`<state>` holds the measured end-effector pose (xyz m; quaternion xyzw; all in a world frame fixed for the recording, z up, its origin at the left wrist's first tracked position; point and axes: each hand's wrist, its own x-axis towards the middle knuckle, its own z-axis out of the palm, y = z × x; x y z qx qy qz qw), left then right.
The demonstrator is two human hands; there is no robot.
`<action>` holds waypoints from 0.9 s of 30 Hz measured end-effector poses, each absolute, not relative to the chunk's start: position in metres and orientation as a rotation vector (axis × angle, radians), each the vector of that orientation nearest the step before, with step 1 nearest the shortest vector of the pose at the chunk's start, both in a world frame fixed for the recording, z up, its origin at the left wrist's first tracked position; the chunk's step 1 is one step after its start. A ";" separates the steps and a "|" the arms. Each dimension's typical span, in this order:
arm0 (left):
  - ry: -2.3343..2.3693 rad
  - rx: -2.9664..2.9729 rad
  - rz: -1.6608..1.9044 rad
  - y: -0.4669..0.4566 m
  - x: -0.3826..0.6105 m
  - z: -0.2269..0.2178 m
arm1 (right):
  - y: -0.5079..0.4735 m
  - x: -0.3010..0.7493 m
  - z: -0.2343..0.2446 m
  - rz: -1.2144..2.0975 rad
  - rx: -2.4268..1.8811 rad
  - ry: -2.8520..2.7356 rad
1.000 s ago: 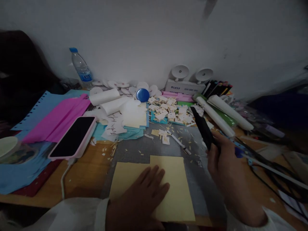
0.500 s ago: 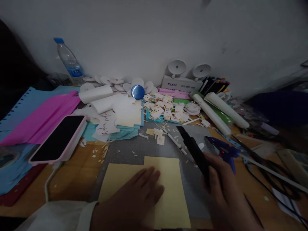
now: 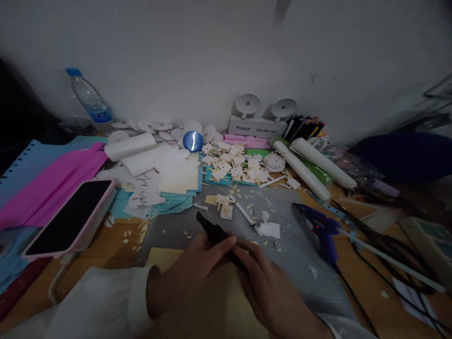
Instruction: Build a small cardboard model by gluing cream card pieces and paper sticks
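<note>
A black utility knife [image 3: 213, 229] is held in both hands over the yellow card [image 3: 165, 256], its tip pointing up and to the left. My left hand [image 3: 189, 270] is closed around the front part, with the thumb laid across it. Further back on the handle, my right hand [image 3: 270, 287] grips it with the fingers wrapped round. Whether the blade is out I cannot tell. Much of the card is hidden under my hands and forearms; it lies on a grey cutting mat [image 3: 300, 273].
Small cut white pieces [image 3: 229, 162] are heaped behind the mat. A blue glue gun [image 3: 321, 230] with its cord lies to the right. On the left are a phone [image 3: 70, 216] on a cable and pink paper [image 3: 52, 188]. A water bottle [image 3: 92, 101] stands by the wall.
My left hand has lifted from the card and taken hold of the knife's front part. My right hand has brought the knife left and inward. The view has shifted slightly.
</note>
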<state>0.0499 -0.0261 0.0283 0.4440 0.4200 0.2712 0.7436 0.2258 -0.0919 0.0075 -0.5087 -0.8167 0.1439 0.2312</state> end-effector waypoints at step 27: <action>1.073 0.853 0.663 -0.053 -0.006 0.031 | 0.055 0.298 0.038 -0.481 -1.850 -2.039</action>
